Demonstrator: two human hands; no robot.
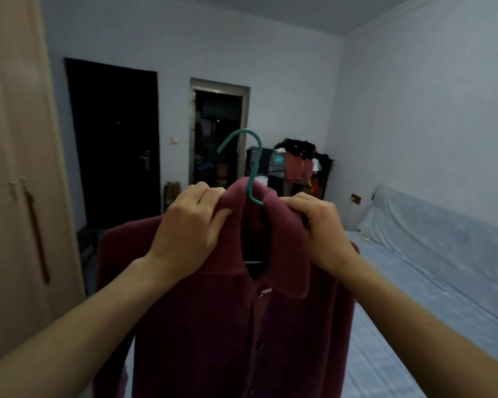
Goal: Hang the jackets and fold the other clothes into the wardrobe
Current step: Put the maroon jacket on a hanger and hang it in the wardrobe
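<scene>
L hand [190,225] & R hand [316,228] each pinch the collar [288,254] of maroon jacket [227,326], fingers curled, to seat it on teal hanger [253,168] w/ hook free.

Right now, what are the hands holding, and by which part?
Both grip the maroon jacket by its collar: left hand on one side, right hand on the other, flanking the teal hanger.

Jacket [242,326] on hanger [252,168]; wardrobe [15,168] left, bed [429,297] right.
</scene>
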